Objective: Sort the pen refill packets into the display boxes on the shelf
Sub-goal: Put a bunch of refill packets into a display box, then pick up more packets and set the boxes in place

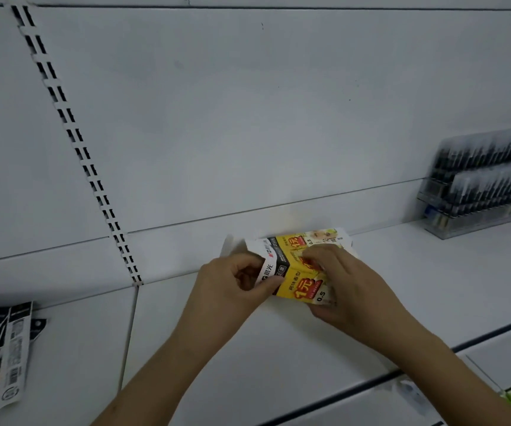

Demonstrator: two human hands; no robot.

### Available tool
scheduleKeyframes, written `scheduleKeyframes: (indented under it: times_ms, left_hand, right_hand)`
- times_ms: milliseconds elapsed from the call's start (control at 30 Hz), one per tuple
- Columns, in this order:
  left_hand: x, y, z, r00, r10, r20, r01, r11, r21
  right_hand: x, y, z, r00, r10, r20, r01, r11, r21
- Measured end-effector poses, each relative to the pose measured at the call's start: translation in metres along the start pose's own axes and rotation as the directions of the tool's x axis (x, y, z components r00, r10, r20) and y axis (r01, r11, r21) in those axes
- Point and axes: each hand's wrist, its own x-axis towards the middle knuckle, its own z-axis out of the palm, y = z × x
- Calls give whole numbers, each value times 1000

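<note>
Head view: both hands work a yellow-and-white display box [302, 265] lying on the white shelf [248, 348], close to the back panel [248, 118]. Left hand [235, 281] pinches the box's white flap end, fingers curled round it. Right hand [337, 278] grips the box from the other side, fingers over the top, thumb under. Step looks like opening or setting up the box, not sorting yet. Loose pen refill packets [5, 352] lie in a pile at far left of shelf, well apart from the box. Clear rack of dark pens [482, 186] stands far right. Next move probably calls for getting the flap open and standing the box upright before fetching packets.
</note>
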Motion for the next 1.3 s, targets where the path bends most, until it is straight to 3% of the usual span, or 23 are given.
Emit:
scheduleKeyframes:
  times_ms: [133, 300, 400, 500, 667, 833, 1100, 1200, 1300]
  left_hand:
    - [-12, -14, -7, 994, -58, 94, 68, 992, -110]
    - [-34, -38, -16, 994, 1, 113, 3, 999, -34]
    - [-43, -61, -20, 979, 49, 196, -89, 977, 196]
    - [-53, -77, -25, 932, -22, 361, -140, 899, 416]
    - [-75, -90, -44, 901, -134, 412, -104, 856, 506]
    - [-109, -107, -81, 951, -78, 299, -90, 854, 512]
    - [-165, -103, -170, 988, -146, -47, 153, 912, 381]
    - [-189, -111, -218, 955, -126, -267, 216, 915, 341]
    - [-210, -133, -278, 844, -146, -516, 338, 892, 301]
  right_hand:
    - [0, 22, -8, 982, -46, 182, 59, 996, -64]
    - [9, 37, -21, 925, 59, 374, -33, 997, -77]
    - [10, 44, -17, 921, 22, 389, 11, 997, -82]
    - [9, 39, -14, 919, 57, 389, -21, 995, -95]
    - [39, -11, -5, 978, 53, 202, -72, 994, 88]
    - [94, -80, 33, 994, -37, 108, 3, 955, 298]
    - [157, -228, 102, 968, -203, 145, 90, 828, 554]
    - [164, -281, 125, 952, -247, 182, 94, 799, 594]
    - [165, -331, 144, 937, -262, 232, 72, 792, 607]
